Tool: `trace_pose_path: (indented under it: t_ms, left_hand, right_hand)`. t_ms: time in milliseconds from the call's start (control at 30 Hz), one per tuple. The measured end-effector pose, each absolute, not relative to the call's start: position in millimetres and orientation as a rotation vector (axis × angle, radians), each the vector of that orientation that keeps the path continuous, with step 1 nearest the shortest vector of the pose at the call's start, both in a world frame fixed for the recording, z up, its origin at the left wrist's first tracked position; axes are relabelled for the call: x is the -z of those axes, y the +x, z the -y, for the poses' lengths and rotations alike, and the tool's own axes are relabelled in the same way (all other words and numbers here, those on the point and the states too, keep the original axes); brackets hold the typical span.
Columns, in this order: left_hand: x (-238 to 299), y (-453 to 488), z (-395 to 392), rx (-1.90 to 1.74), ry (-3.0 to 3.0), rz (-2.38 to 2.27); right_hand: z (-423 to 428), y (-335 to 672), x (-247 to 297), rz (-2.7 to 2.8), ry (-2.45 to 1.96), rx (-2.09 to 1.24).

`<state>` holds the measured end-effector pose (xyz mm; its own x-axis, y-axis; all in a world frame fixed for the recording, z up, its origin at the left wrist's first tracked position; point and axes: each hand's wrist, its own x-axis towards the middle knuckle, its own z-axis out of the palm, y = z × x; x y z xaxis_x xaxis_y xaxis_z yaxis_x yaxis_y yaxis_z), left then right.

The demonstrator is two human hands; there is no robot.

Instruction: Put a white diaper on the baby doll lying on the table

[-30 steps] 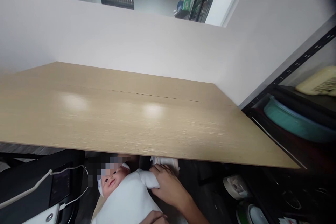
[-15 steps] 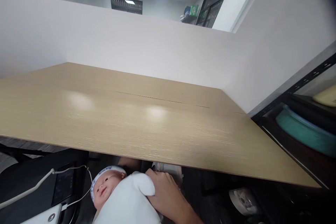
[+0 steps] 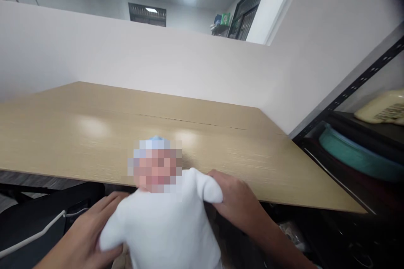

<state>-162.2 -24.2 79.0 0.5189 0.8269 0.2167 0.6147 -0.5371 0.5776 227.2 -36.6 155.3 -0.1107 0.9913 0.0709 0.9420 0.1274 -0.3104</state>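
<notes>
A baby doll [image 3: 172, 225] in a white long-sleeved top and a pale blue-and-white cap faces me, its head above the near edge of the wooden table [image 3: 221, 155]. At its sleeve on the left side, my left hand [image 3: 91, 229] is closed, thumb below and fingers above. My right hand [image 3: 232, 193] grips the other sleeve, out over the tabletop. Both sleeve ends look rounded and cover the doll's hands. Its head is pixelated, and the lower body runs out of the picture.
White partition walls [image 3: 164, 63] stand behind and to the right of the table. At the right, a black metal rack [image 3: 344, 96] holds a teal item [image 3: 356, 155] and a cream-coloured object [image 3: 381, 107]. A white cable [image 3: 34, 235] crosses a dark seat at lower left.
The doll has risen from below the table edge and moved right, turning more upright. My left hand has come into view on its sleeve; my right hand moved up and right.
</notes>
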Motion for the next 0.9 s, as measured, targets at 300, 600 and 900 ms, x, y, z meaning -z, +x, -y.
trace_pose_path:
  t_ms: [300, 600, 900]
  left_hand:
    - [-114.3, -93.5, -122.6, -0.278, 2.292, -1.124]
    - [-80.2, -97.5, -130.3, -0.369, 2.276, -1.29]
    - [-39.7, -112.3, -125.4, -0.618, 2.379, -1.358]
  right_hand:
    - [-2.8, 273.9, -115.8, 1.969, -2.136, -0.152]
    - [10.6, 292.7, -77.6, 1.806, -2.008, -0.279]
    - [22.3, 315.0, -41.8, 1.816, -1.841, -0.047]
